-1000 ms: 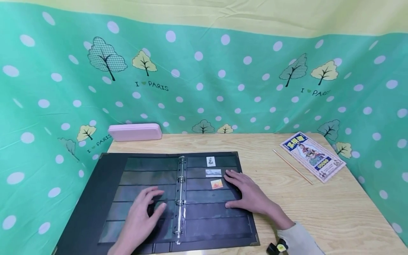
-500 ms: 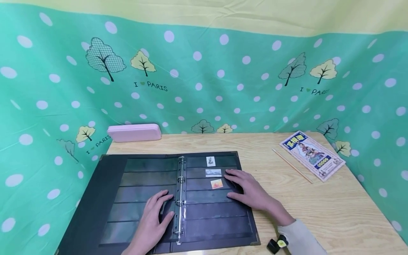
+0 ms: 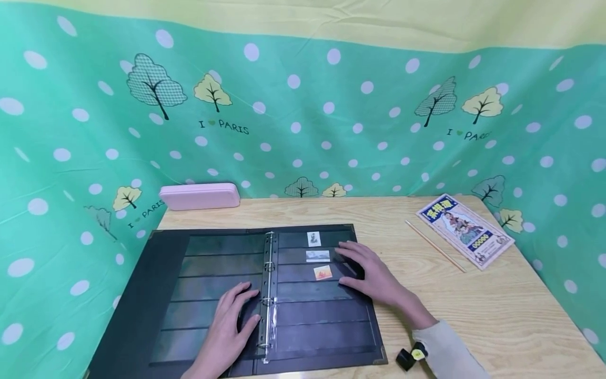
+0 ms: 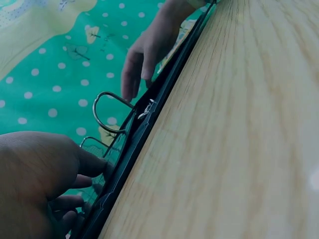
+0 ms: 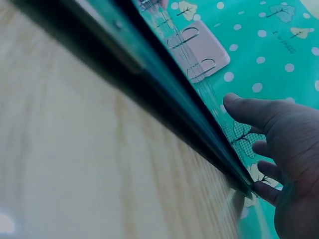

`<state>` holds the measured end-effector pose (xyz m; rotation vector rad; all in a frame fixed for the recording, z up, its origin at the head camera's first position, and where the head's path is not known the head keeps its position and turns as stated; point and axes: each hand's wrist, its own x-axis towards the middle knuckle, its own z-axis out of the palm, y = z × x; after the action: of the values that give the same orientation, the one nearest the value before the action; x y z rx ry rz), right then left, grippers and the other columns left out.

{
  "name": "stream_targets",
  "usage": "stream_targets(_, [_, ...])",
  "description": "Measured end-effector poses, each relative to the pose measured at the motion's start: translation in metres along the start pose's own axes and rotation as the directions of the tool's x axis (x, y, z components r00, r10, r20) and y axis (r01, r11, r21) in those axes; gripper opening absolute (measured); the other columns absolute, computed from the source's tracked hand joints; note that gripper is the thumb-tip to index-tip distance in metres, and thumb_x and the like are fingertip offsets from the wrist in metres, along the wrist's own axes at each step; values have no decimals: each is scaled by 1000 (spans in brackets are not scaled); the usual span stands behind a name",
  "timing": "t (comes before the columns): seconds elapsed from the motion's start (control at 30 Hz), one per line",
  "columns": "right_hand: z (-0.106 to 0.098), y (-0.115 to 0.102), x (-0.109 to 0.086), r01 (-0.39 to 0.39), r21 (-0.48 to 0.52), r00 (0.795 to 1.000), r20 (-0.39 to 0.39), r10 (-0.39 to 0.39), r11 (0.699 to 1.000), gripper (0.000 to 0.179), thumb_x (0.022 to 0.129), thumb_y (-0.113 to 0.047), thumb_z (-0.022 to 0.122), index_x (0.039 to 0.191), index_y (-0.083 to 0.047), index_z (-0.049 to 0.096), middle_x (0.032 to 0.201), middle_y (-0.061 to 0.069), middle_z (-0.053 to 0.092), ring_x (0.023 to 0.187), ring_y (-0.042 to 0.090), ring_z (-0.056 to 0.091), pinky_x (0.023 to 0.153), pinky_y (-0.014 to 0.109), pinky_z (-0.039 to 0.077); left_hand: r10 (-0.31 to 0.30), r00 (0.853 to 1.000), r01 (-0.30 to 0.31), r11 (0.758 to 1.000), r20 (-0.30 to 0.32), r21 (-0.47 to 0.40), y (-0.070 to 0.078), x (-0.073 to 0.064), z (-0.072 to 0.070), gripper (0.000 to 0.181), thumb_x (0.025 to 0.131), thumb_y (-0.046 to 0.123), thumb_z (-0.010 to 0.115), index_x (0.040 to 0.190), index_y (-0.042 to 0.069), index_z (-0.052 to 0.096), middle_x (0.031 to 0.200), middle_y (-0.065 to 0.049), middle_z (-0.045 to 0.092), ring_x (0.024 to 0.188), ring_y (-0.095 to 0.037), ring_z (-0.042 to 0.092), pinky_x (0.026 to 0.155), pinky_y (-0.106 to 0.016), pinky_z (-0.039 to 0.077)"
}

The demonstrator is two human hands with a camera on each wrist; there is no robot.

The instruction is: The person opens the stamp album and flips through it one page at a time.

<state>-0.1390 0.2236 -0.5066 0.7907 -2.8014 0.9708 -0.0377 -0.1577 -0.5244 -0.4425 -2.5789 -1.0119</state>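
A black ring-binder stamp album [image 3: 127, 300] lies spread on the table, its clear-strip pages held by metal rings [image 3: 268, 301]. Three stamps sit in the upper rows of the right page: a grey portrait stamp [image 3: 314, 239], a wide grey landscape stamp [image 3: 317, 256] and an orange stamp [image 3: 323, 272]. My left hand [image 3: 226, 329] rests on the left page beside the rings, fingers loosely bent. At the right page's outer edge is my right hand [image 3: 379, 276], fingertips near the stamps and thumb apart. In the right wrist view, my right hand [image 5: 294, 144] grips nothing.
A pink case [image 3: 201, 197] stands at the table's back left. To the right lie a thin wooden stick [image 3: 435, 246] and an illustrated booklet [image 3: 465, 231]. A dotted green cloth [image 3: 265, 126] hangs behind the wooden table [image 3: 502, 316].
My left hand has moved right, closer to the rings, then stayed there. My right hand has shifted slightly toward the page's top, its thumb moving up the page. The stamps keep their rows.
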Motion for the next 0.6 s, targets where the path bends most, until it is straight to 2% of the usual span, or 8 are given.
stream_targets(0.17, [-2, 4, 3, -32, 3, 999, 12, 32, 999, 81, 98, -32, 88, 167, -15, 50, 176, 15, 41, 165, 45, 28, 123, 79, 30, 24, 1000, -24, 1000, -11, 7, -1, 1, 0, 50, 90, 7, 90, 138, 8, 73, 152, -16, 63, 140, -40, 56, 109, -33, 35])
stream_targets(0.3, [-2, 10, 4, -58, -12, 997, 48, 59, 998, 90, 101, -36, 84, 174, -13, 37, 181, 15, 31, 169, 43, 20, 124, 79, 27, 9, 1000, -9, 1000, 2, 19, -1, 1, -1, 49, 92, 9, 90, 138, 9, 73, 152, -14, 63, 140, -39, 56, 108, -37, 38])
stream_targets(0.43, [-1, 13, 3, -67, -46, 994, 78, 71, 997, 92, 104, -41, 79, 177, -14, 30, 182, 16, 25, 169, 44, 16, 124, 78, 28, 1, 1000, -1, 1000, 12, 25, 0, 1, -1, 49, 93, 10, 89, 139, 10, 73, 153, -13, 63, 141, -38, 56, 107, -40, 39])
stream_targets(0.6, [-2, 12, 1, -85, -76, 991, 98, 92, 994, 91, 106, -43, 76, 177, -13, 28, 182, 16, 26, 169, 42, 17, 126, 76, 28, 14, 1000, -14, 1000, 6, 25, -1, 0, -1, 49, 92, 9, 89, 138, 9, 73, 152, -14, 63, 141, -38, 56, 108, -37, 38])
